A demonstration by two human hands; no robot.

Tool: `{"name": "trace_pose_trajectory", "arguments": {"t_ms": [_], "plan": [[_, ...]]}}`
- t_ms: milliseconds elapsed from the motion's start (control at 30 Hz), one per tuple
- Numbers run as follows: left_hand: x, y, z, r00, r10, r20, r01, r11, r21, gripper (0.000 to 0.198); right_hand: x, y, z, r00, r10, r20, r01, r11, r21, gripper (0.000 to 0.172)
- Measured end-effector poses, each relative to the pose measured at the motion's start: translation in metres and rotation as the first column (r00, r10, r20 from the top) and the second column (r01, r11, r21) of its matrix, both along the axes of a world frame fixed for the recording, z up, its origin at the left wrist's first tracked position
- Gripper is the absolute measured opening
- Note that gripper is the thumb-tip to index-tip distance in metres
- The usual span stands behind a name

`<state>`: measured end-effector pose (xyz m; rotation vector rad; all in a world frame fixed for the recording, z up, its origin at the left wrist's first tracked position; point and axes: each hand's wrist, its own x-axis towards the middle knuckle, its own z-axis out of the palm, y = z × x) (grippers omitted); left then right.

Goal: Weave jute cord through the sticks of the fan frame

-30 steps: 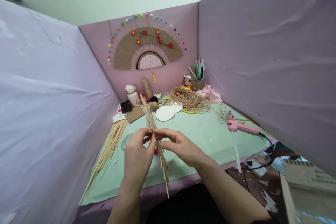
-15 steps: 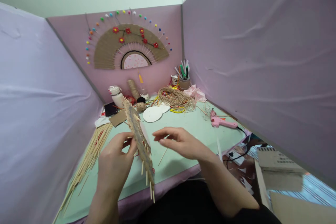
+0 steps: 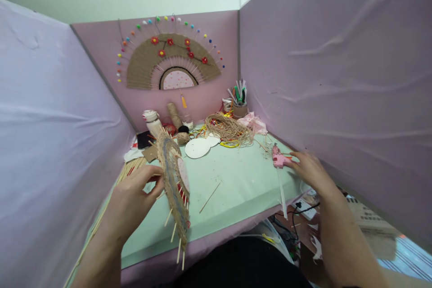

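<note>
My left hand (image 3: 141,191) pinches the edge of a woven twine fan (image 3: 169,175), held upright and nearly edge-on above the table. The fan has a grey-blue band, a pale dotted centre and thin sticks jutting from its rim. Over at the right side of the table, my right hand (image 3: 308,168) has its fingers closed around the handle of a pink hot glue gun (image 3: 278,158). The gun rests on the table, its nozzle toward the back. A loose thin stick (image 3: 209,197) lies between the two hands.
White cut-out discs (image 3: 197,148) and a twine coil (image 3: 232,129) lie toward the back. A bottle (image 3: 153,122) stands behind the fan; bamboo sticks (image 3: 130,166) lie at left. A clear glue stick (image 3: 281,193) hangs near the right edge. A decorated fan (image 3: 138,65) hangs on the partition.
My right hand has moved from beside the woven fan to the right and taken hold of the glue gun. The fan in my left hand has turned slightly, showing more of its front.
</note>
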<state>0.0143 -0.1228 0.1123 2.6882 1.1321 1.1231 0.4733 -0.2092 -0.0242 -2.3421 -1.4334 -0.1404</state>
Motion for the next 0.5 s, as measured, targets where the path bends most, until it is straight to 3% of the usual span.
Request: {"name": "trace_pose_trajectory", "arguments": {"t_ms": [100, 200, 400, 500], "plan": [[-0.005, 0.000, 0.006, 0.992, -0.022, -0.128, 0.027, 0.999, 0.043, 0.009, 0.008, 0.002, -0.008, 0.998, 0.064, 0.029, -0.061, 0.993, -0.099, 0.038], [-0.010, 0.002, 0.010, 0.986, -0.047, -0.162, 0.057, 0.997, 0.055, 0.010, 0.014, 0.008, -0.018, 0.997, 0.076, 0.034, -0.070, 0.986, -0.150, 0.043], [-0.014, 0.006, 0.011, 0.978, -0.104, -0.182, 0.116, 0.992, 0.055, 0.009, 0.016, 0.017, -0.030, 0.999, -0.028, 0.018, 0.030, 0.990, -0.139, 0.043], [-0.015, 0.002, 0.006, 0.985, -0.094, -0.148, 0.104, 0.993, 0.060, 0.010, 0.007, 0.013, -0.023, 0.998, 0.024, -0.050, -0.028, 0.997, -0.073, 0.043]]}}
